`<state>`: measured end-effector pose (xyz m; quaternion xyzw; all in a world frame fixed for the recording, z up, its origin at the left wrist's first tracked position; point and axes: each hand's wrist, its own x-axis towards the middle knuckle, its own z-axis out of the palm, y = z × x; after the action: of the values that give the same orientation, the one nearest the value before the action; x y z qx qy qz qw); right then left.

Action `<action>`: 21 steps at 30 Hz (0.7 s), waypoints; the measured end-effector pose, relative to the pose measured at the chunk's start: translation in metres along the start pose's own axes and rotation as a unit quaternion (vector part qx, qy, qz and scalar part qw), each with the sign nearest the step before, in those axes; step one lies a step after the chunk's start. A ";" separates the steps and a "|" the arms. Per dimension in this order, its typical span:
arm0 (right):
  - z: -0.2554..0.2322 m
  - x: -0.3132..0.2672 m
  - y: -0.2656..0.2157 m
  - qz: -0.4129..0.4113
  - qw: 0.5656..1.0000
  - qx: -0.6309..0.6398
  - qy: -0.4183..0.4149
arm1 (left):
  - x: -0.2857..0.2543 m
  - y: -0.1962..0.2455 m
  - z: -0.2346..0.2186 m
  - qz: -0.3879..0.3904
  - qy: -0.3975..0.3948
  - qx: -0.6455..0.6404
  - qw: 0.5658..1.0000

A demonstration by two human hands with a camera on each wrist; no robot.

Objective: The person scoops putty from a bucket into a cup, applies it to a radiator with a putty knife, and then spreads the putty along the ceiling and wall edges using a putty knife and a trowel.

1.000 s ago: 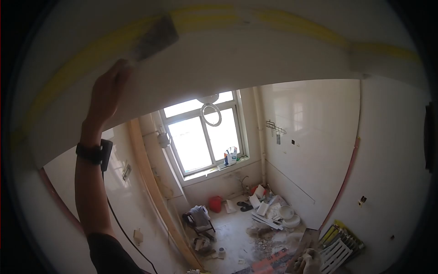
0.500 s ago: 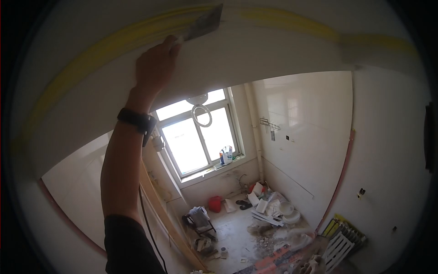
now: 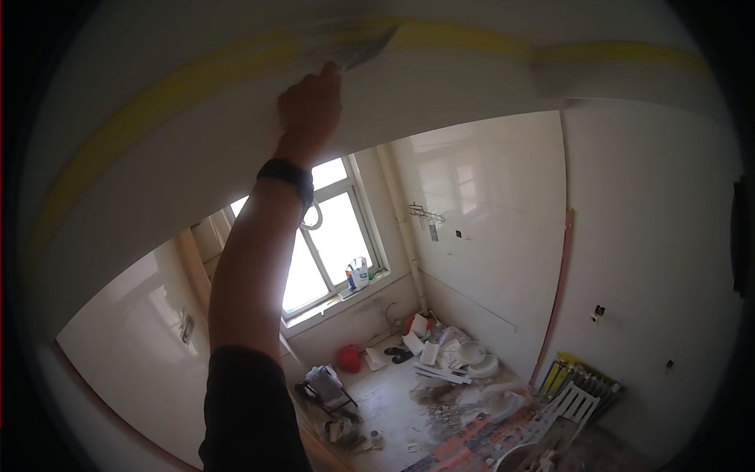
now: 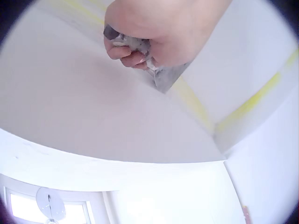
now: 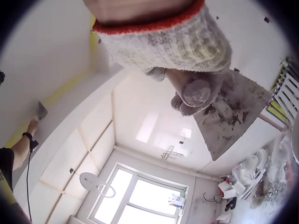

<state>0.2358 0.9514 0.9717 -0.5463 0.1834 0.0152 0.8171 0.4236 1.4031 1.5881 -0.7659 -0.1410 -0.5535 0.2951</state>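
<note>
My bare left hand (image 3: 311, 106) is raised near the yellow strip (image 3: 480, 39) along the upper wall. Its fingers curl round the handle of a wide scraper, whose metal blade (image 3: 370, 51) lies over the strip. Seen from the left wrist, the hand (image 4: 163, 28) grips the smeared handle (image 4: 133, 43), with the blade (image 4: 170, 77) partly behind it. In the right wrist view, my right hand (image 5: 163, 46), in a grey-white glove with a red cuff, holds the round-ended handle (image 5: 196, 92) of a flat plate (image 5: 233, 116) smeared with grey material.
A window (image 3: 338, 224) and a wall rack (image 3: 425, 213) are beyond the raised arm. Below stand a folding chair (image 3: 326, 387), a red bag or bucket (image 3: 348, 359), a pile of white pieces and debris (image 3: 448, 354), and slatted white furniture (image 3: 578, 403) at the right wall.
The left hand and scraper have moved right along the yellow strip. The head view has shifted, so the window and room stand further left in it.
</note>
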 end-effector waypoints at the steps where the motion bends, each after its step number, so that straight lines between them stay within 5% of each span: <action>1: -0.002 -0.005 -0.004 -0.001 1.000 0.003 0.007 | 0.001 0.007 0.001 -0.006 -0.005 -0.011 1.000; 6: -0.002 -0.017 -0.021 -0.024 1.000 0.010 0.002 | -0.008 -0.017 -0.021 -0.014 -0.012 -0.011 1.000; 14: 0.013 0.039 0.029 -0.113 0.975 -0.184 -0.055 | -0.068 -0.162 -0.120 0.034 0.071 -0.002 0.997; 17: 0.086 -0.007 -0.034 0.025 0.995 -0.014 -0.092 | -0.080 -0.209 -0.163 0.047 0.087 -0.038 0.994; 21: 0.113 0.011 -0.001 0.046 0.988 -0.030 -0.145 | -0.083 -0.246 -0.189 0.057 0.117 0.011 0.991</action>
<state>0.2786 1.0509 1.0068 -0.5533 0.0873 0.1374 0.8169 0.1168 1.4902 1.6240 -0.6996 -0.0674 -0.6199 0.3489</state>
